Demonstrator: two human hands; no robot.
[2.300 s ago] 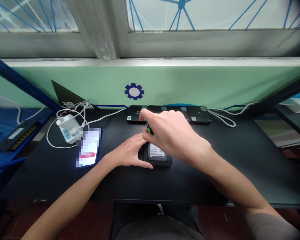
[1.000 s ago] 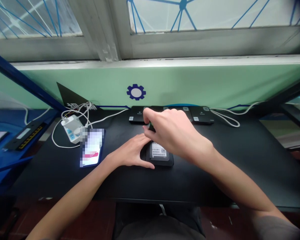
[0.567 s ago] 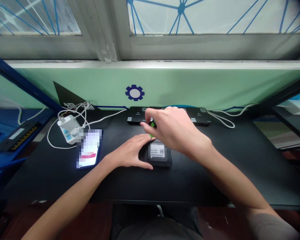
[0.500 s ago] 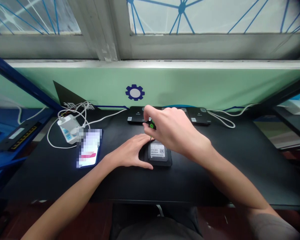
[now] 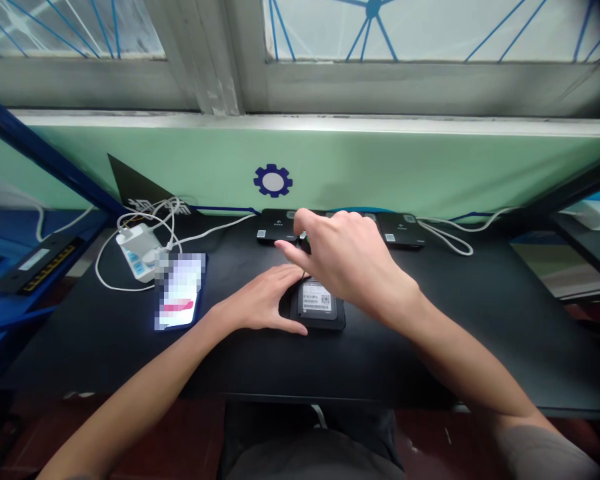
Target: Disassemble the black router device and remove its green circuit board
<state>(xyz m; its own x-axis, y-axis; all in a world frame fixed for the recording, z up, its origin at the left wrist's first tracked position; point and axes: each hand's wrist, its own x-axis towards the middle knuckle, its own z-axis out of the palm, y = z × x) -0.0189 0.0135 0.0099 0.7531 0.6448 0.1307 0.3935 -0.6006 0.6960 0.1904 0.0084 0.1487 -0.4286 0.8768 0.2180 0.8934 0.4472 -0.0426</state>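
Observation:
A flat black electronic box (image 5: 340,324) lies on the dark table before me, a white printed label (image 5: 317,297) on its upper face. My left hand (image 5: 265,298) spans the box's left side, thumb at the near edge and fingers at the far left corner. Above that corner, my right hand (image 5: 355,257) is closed around a screwdriver (image 5: 304,274), whose thin shaft points down at the box. The handle is mostly hidden by my fingers, and so is the tip. My right thumb sticks out to the left.
Several black boxes (image 5: 403,230) stand in a row along the green back panel (image 5: 205,167). To the left are a lit phone (image 5: 180,293) and a white power adapter (image 5: 139,250) with tangled white cables. Another white cable (image 5: 447,241) loops at the back right.
The thumb of my right hand has straightened out leftward from the screwdriver, and its green handle end no longer shows. My left hand stays on the box. The whole view has shifted slightly.

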